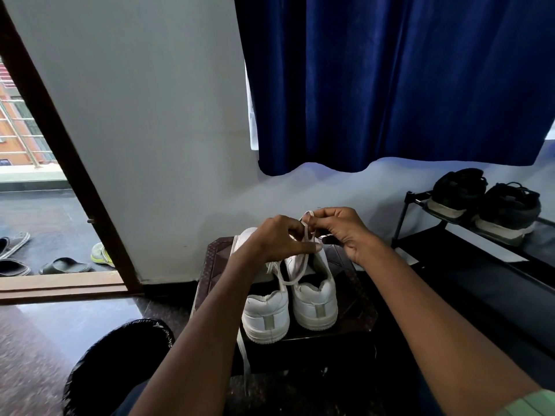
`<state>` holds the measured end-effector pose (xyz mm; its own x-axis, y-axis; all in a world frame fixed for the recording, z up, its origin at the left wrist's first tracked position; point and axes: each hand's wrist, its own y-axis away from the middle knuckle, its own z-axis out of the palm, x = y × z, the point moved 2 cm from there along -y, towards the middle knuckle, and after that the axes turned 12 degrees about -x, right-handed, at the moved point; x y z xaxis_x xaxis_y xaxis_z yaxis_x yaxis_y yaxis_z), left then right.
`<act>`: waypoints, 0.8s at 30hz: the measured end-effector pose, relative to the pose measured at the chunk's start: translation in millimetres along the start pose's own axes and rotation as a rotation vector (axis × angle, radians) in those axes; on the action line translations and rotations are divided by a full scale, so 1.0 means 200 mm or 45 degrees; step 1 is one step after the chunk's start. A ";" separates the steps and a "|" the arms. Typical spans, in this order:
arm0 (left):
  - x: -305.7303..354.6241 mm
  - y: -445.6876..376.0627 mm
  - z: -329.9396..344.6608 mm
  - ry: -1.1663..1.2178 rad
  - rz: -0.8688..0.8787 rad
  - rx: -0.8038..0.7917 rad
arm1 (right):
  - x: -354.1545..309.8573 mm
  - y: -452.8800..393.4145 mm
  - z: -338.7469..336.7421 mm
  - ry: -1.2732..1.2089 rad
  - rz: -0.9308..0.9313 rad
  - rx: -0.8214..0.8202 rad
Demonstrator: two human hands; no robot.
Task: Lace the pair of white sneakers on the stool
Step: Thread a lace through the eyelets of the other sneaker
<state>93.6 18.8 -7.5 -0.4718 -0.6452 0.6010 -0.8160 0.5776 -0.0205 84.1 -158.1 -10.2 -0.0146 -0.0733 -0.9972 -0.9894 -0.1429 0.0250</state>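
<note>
Pinching flat white lace above smooth sneakers.

A home entryway, by a doorway. Dark wooden door frame open onto a balcony, with slippers left outside the threshold. Blue curtain hung against a plain white wall. Black shoe rack holding dark sneakers beside the stool. Polished stone floor and a black-lined bin near the stool's front left corner.
</note>
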 end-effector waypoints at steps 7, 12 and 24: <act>0.04 0.00 -0.05 0.912 -0.203 0.122 | 0.00 -0.03 -0.05 -0.544 0.097 0.010; -0.02 0.04 -0.10 1.126 -0.429 0.338 | 0.03 -0.05 -0.10 -0.624 0.114 0.085; -0.08 0.04 -0.16 0.552 -0.393 0.904 | 0.02 -0.06 -0.22 -0.522 -0.012 0.265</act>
<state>105.9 50.1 7.8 -0.1462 -0.3915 0.9085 -0.9686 -0.1302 -0.2120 101.8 -200.5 -11.4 -0.0199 0.3297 -0.9439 -0.9971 0.0623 0.0428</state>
